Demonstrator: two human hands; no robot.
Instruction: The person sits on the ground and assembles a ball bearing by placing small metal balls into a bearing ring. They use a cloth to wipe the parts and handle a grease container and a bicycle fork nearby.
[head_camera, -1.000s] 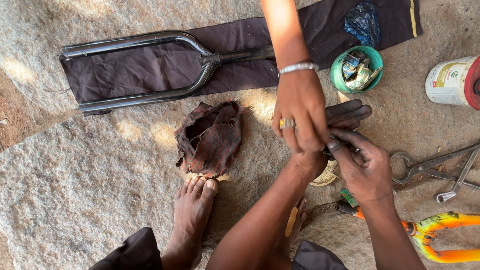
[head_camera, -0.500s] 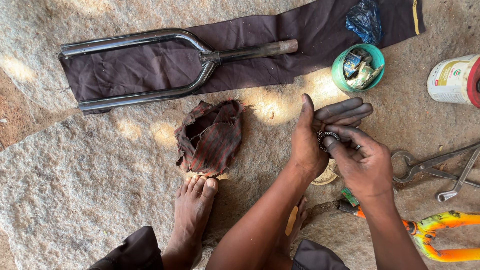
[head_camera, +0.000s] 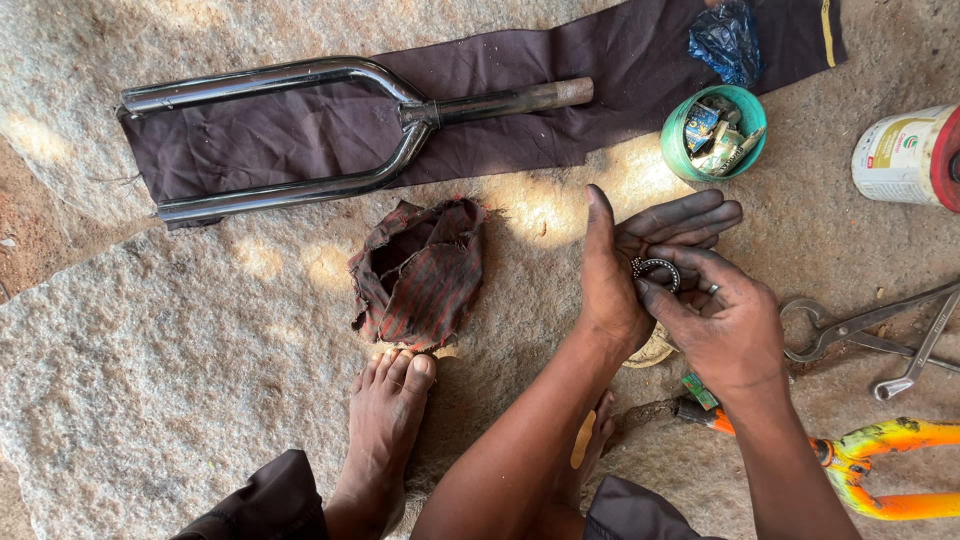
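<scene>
Stone floor (head_camera: 150, 400), rough and pale, carries all items. A dark cloth strip (head_camera: 640, 60) lies across the top, with a black bicycle fork (head_camera: 330, 130) on it, steerer tube pointing right. A crumpled striped rag (head_camera: 420, 270) sits just above the person's bare foot (head_camera: 385, 420).

Left hand (head_camera: 625, 270) is held palm open, fingers together and extended to the right, grease-blackened. A small ball-bearing ring (head_camera: 655, 272) lies flat in that palm, near the base of the fingers. Right hand (head_camera: 725, 320) sits just right of and below the ring; its thumb and forefinger are closed on the ring's lower edge. The ring thus lies up-left of the right fingers, and both hands touch it.

Hard to make out: the count of balls in the ring. The right hand covers part of the left palm. A green tub (head_camera: 712, 135) of small parts, a white can (head_camera: 905, 155) cut by the frame edge, pliers (head_camera: 850, 325) and an orange frame part (head_camera: 890, 470) lie to the right.
</scene>
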